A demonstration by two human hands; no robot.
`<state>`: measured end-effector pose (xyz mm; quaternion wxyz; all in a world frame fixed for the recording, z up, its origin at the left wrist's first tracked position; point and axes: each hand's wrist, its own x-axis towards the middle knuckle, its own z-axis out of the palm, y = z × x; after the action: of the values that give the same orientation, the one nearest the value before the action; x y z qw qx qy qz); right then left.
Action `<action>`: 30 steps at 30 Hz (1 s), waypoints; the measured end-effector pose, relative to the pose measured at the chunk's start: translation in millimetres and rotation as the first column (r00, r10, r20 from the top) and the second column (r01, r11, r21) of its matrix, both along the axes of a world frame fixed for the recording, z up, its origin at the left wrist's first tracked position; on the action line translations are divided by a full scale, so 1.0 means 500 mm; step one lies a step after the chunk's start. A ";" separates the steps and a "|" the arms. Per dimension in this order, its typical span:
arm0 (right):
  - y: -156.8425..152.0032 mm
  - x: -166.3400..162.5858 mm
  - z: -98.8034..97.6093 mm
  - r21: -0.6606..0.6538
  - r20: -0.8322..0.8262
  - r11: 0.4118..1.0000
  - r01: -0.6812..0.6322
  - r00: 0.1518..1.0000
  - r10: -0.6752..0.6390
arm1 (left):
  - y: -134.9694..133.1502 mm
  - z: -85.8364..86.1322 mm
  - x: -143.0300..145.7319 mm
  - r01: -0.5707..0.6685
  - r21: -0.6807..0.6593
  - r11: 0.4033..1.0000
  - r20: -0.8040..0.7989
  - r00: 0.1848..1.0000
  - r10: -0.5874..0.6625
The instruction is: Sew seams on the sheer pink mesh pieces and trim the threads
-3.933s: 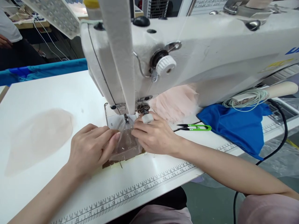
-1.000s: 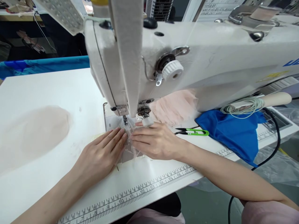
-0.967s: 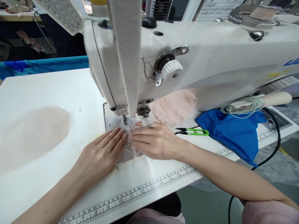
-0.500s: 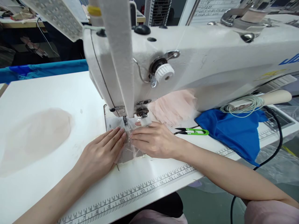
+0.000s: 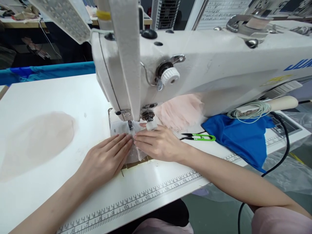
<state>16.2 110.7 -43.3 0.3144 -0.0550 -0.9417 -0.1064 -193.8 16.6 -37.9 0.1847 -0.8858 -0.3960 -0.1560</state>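
A white sewing machine (image 5: pixel 207 55) stands over the table, its presser foot (image 5: pixel 130 124) down by my fingertips. Under the foot lies a piece of sheer whitish fabric (image 5: pixel 134 156). My left hand (image 5: pixel 109 154) rests flat on the fabric's left side, fingers stretched out together toward the foot. On the right side my right hand (image 5: pixel 158 143) lies with its fingers extended over the fabric, tips close to the left hand's. Its thumb is mostly hidden behind the machine's white knob. Behind the right hand sits a heap of pale pink ruffled fabric (image 5: pixel 181 112).
Green thread snips (image 5: pixel 202 137) lie right of my right hand, beside a blue cloth (image 5: pixel 240 136). A coil of pale cord (image 5: pixel 251 110) rests on the cloth. A sheer oval fabric piece (image 5: pixel 41 139) lies at left. A printed ruler (image 5: pixel 131 206) runs along the table's front edge.
The sheer fabric has moved a little away from me under the foot, uncovering a brownish strip at the plate's near edge. Both hands have gone slightly with it. The view has shifted slightly.
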 end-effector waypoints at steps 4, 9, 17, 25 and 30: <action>-0.004 0.001 0.000 0.027 0.013 1.000 0.004 1.000 -0.004 | -0.006 -0.003 0.002 0.002 -0.010 1.000 0.012 1.000 -0.002; 0.001 -0.001 -0.004 -0.006 0.038 1.000 0.006 0.999 -0.006 | 0.006 -0.007 -0.005 -0.014 -0.057 0.998 0.040 0.999 0.016; 0.000 -0.002 -0.005 -0.007 0.048 0.999 0.037 0.998 -0.036 | 0.005 -0.001 0.000 -0.036 0.017 0.999 -0.052 0.998 0.037; -0.003 -0.003 -0.010 0.019 0.044 0.998 0.056 0.997 -0.057 | -0.001 -0.001 -0.001 -0.035 0.033 0.999 -0.047 0.998 0.036; 0.002 -0.009 -0.011 0.000 0.068 0.996 0.085 0.994 -0.085 | 0.015 -0.006 -0.007 -0.058 0.004 0.998 -0.024 0.998 0.058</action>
<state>11.5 111.9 -49.1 0.2774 -0.0919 -0.9487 -0.1203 -197.3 24.2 -41.0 0.1954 -0.8755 -0.4189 -0.1408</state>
